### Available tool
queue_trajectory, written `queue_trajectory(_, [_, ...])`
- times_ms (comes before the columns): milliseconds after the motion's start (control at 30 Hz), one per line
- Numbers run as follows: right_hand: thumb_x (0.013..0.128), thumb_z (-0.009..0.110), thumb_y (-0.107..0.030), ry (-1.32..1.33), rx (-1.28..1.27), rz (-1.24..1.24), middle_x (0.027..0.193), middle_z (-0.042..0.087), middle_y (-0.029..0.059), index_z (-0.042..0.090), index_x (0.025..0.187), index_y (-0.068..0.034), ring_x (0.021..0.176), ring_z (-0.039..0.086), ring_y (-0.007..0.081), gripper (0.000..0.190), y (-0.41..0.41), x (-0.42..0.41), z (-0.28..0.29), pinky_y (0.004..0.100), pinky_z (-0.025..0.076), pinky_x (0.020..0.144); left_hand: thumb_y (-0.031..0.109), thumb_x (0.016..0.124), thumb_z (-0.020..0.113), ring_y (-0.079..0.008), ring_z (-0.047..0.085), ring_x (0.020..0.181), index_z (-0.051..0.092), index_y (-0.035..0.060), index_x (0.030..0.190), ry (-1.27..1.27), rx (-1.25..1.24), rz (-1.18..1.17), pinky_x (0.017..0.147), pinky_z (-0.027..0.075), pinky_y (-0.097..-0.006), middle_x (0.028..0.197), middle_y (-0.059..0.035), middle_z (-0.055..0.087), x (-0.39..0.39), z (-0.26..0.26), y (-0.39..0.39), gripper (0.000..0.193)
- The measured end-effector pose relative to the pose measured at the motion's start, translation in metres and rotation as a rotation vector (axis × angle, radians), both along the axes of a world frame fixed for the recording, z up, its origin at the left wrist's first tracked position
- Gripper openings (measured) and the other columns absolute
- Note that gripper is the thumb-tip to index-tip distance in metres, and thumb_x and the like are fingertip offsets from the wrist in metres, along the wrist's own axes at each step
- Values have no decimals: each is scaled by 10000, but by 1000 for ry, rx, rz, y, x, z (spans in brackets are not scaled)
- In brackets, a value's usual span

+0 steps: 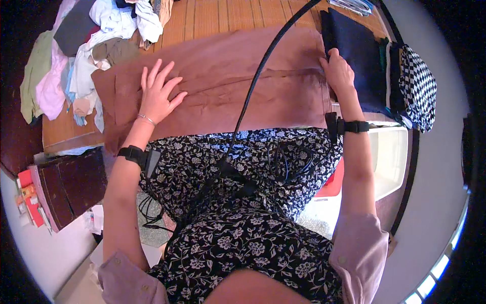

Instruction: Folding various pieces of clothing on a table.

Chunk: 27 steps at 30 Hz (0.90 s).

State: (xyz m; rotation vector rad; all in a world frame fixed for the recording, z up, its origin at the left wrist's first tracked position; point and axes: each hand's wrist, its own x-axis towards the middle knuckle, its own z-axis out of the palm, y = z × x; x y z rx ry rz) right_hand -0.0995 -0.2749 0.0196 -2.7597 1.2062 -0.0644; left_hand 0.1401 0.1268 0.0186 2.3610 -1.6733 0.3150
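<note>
A reddish-brown cloth (220,87) lies spread lengthwise before me, with a crease running along its middle. Over its left part is my left hand (159,91), fingers spread and holding nothing; whether the whole palm touches the fabric is hard to tell. My right hand (339,72) has its fingers curled at the cloth's right end and grips the edge there. Just beyond that hand lies a folded dark navy fabric (357,57). The cloth's near edge hangs at the lap of my black floral dress (250,243).
Rumpled clothes (83,57) pile up on the left of the slatted bamboo mat (212,15). Folded garments and a checkered cloth (417,87) sit at the right. A black cable (262,64) crosses the view. A white plastic bin (391,155) stands below right.
</note>
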Motion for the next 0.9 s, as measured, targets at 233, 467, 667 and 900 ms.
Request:
queue_trajectory(233, [850, 581, -235, -148, 165, -27, 993, 627, 214, 535, 1038, -55, 937, 600, 388, 264, -19, -13, -21, 451, 476, 802, 179, 764, 668, -280, 292, 1327, 625, 108, 894, -26, 89, -15, 1082, 146, -551, 1298, -41, 479, -8, -2, -18, 154])
queue_trajectory(467, [832, 609, -213, -445, 47, 73, 950, 612, 192, 577, 1015, -40, 922, 588, 363, 254, 1, -35, -21, 419, 476, 772, 177, 817, 618, -250, 297, 1330, 618, 106, 942, -25, 92, 82, 1084, 127, -551, 1305, -21, 485, -12, -6, -8, 145])
queue_trajectory(667, [811, 636, -207, -432, 134, 215, 947, 603, 180, 578, 992, -21, 901, 570, 356, 266, 25, -57, -36, 421, 458, 800, 286, 878, 549, -233, 243, 1358, 488, 152, 1274, -4, 155, 71, 1087, 93, -552, 1394, -16, 398, -38, -14, -13, 423])
queue_trajectory(900, [821, 615, -238, -200, -29, 105, 975, 593, 173, 577, 979, -49, 937, 560, 362, 249, 22, -54, -39, 454, 462, 802, 365, 911, 475, -265, 168, 1382, 359, 210, 1386, 12, 219, 194, 1085, 70, -565, 1469, -12, 283, -43, -29, -3, 513])
